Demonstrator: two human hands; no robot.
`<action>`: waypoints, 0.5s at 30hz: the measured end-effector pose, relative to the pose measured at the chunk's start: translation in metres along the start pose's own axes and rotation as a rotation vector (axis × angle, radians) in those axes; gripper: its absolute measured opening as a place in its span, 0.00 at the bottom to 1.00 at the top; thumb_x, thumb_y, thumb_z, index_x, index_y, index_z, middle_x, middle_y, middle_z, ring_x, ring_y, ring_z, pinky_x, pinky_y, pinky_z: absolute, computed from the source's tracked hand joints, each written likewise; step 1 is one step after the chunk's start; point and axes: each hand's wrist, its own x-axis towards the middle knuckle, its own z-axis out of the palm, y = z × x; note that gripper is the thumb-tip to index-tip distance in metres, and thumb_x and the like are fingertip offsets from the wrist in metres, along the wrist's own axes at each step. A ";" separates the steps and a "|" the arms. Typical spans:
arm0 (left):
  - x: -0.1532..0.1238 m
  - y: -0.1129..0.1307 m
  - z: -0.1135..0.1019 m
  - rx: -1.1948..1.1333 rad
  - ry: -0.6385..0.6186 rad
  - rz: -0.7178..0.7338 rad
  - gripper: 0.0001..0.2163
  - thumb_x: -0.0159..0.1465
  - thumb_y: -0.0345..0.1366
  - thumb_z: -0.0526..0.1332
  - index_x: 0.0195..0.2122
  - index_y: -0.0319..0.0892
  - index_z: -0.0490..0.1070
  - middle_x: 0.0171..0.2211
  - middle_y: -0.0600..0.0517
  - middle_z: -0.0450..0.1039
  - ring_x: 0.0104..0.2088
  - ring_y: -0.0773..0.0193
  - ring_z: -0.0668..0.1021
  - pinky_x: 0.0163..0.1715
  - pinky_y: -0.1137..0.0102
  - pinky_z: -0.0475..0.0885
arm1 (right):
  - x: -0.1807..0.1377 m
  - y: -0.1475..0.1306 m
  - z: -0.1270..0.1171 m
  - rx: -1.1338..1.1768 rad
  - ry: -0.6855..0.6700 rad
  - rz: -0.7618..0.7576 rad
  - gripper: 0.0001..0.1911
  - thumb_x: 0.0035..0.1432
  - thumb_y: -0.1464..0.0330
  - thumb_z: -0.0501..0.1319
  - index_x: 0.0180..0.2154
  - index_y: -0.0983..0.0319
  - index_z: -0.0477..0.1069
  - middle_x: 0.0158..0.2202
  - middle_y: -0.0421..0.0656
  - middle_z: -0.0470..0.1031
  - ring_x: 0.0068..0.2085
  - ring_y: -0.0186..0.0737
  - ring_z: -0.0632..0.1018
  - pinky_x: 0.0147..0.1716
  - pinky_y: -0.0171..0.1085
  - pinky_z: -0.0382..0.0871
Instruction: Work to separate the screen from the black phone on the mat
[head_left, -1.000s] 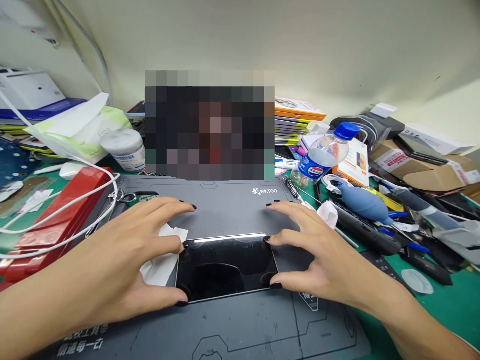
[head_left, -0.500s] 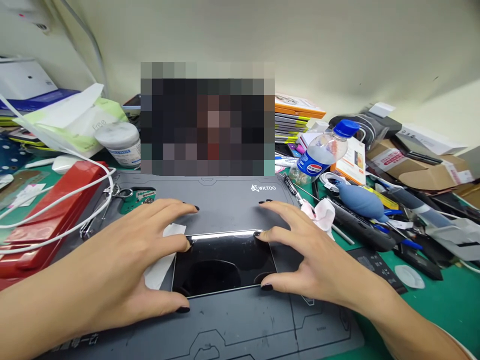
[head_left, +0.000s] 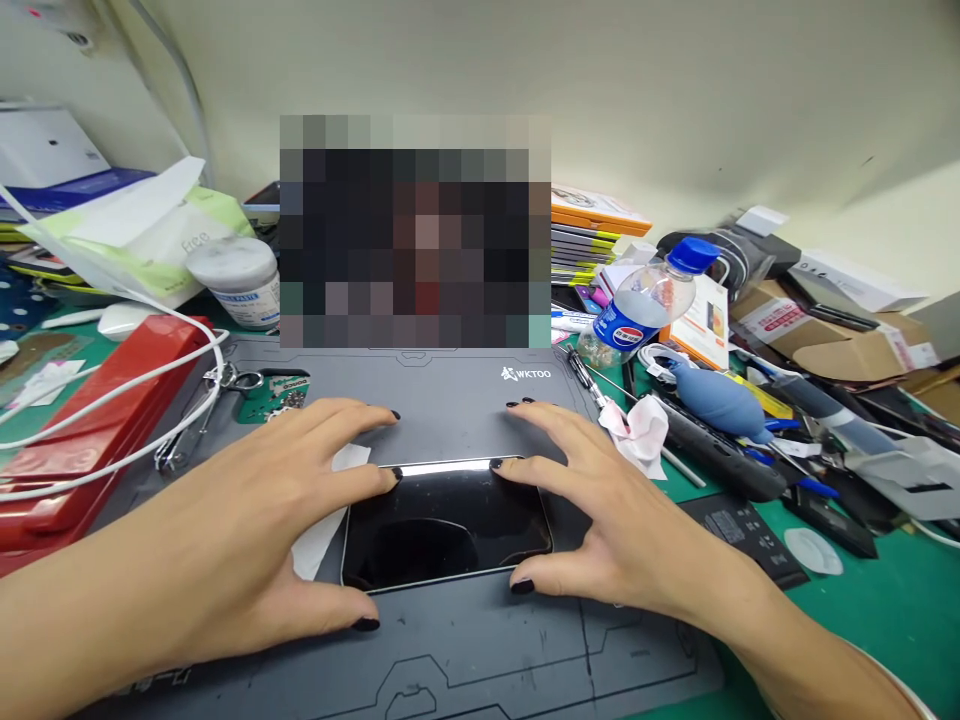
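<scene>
A black phone (head_left: 442, 525) lies flat on the grey work mat (head_left: 480, 670), its glossy screen facing up. My left hand (head_left: 277, 510) is spread at the phone's left end. Its index fingertip touches the upper edge, while the thumb rests on the mat near the lower left corner. At the other end, my right hand (head_left: 600, 510) is also spread, index fingertip at the upper edge and thumb just beside the lower edge. Neither hand has its fingers closed. A white tissue (head_left: 322, 540) is partly hidden under my left hand.
A blurred block covers the back centre. To the left are a red case (head_left: 90, 440) with white cable, tweezers and a paste jar (head_left: 238, 280). On the right are a plastic bottle (head_left: 641, 305), a blue air blower (head_left: 720, 400), crumpled tissue (head_left: 637, 435) and a black battery (head_left: 739, 535).
Both index fingertips have slid inward along the phone's upper edge. My right thumb has shifted slightly left and down, off the lower edge. The phone stays flat on the mat.
</scene>
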 end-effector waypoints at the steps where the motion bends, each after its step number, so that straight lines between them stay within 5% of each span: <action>1: 0.001 -0.002 -0.001 -0.002 0.000 0.026 0.26 0.62 0.55 0.82 0.59 0.57 0.83 0.75 0.39 0.76 0.66 0.28 0.85 0.54 0.31 0.89 | 0.000 -0.001 0.000 -0.003 -0.003 -0.004 0.37 0.60 0.47 0.86 0.63 0.59 0.85 0.77 0.70 0.73 0.79 0.80 0.75 0.70 0.74 0.80; 6: 0.007 -0.008 -0.007 0.003 -0.035 0.101 0.27 0.64 0.55 0.81 0.62 0.56 0.84 0.74 0.36 0.78 0.63 0.24 0.87 0.48 0.30 0.92 | 0.004 -0.003 0.003 -0.013 -0.001 -0.032 0.41 0.59 0.46 0.86 0.66 0.58 0.83 0.78 0.70 0.73 0.79 0.81 0.75 0.70 0.75 0.80; 12: 0.008 -0.008 -0.009 -0.103 -0.047 0.016 0.29 0.63 0.57 0.82 0.65 0.63 0.84 0.74 0.46 0.79 0.66 0.34 0.86 0.64 0.40 0.88 | 0.009 -0.010 0.008 -0.008 -0.041 -0.027 0.44 0.58 0.45 0.87 0.68 0.57 0.83 0.78 0.69 0.72 0.78 0.80 0.76 0.70 0.74 0.80; 15: 0.010 -0.008 -0.008 -0.078 -0.041 0.041 0.29 0.63 0.57 0.82 0.65 0.63 0.84 0.74 0.46 0.80 0.65 0.35 0.87 0.62 0.42 0.89 | 0.011 -0.012 0.010 -0.011 -0.041 -0.019 0.44 0.57 0.44 0.87 0.67 0.57 0.83 0.78 0.68 0.72 0.78 0.79 0.75 0.70 0.74 0.80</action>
